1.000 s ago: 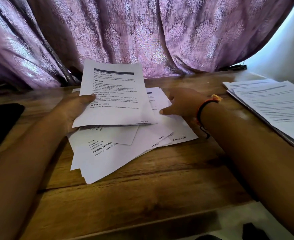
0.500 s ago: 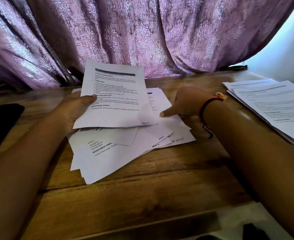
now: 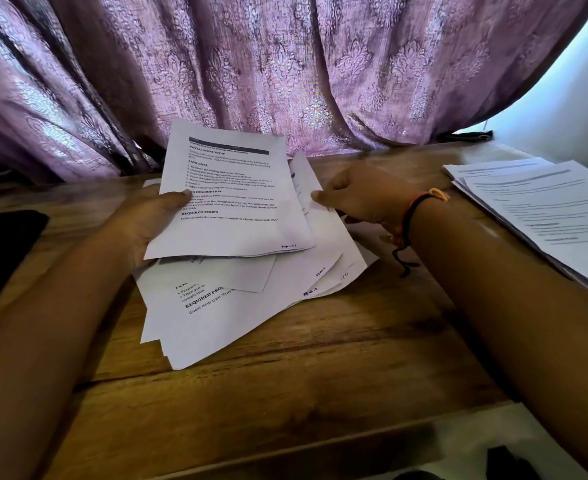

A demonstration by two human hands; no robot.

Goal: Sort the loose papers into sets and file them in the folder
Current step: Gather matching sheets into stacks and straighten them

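Observation:
My left hand [image 3: 147,220] holds a printed sheet [image 3: 230,202] by its left edge, thumb on top, tilted up above a loose pile of papers [image 3: 223,306] fanned out on the wooden table [image 3: 285,393]. To the right, my right hand [image 3: 358,199] pinches the right edge of another sheet [image 3: 306,188] from the pile and lifts it behind the held page. A red and black thread band is on that wrist. No folder is clearly visible.
A second stack of printed papers [image 3: 541,209] lies at the table's right side. A black flat object [image 3: 1,251] rests at the left edge. A purple patterned curtain [image 3: 251,64] hangs right behind the table. White surface [image 3: 424,455] shows below the front edge.
My right hand went from pressing a finger on the pile to pinching a sheet's edge and raising it. The left hand's sheet stayed raised, almost still.

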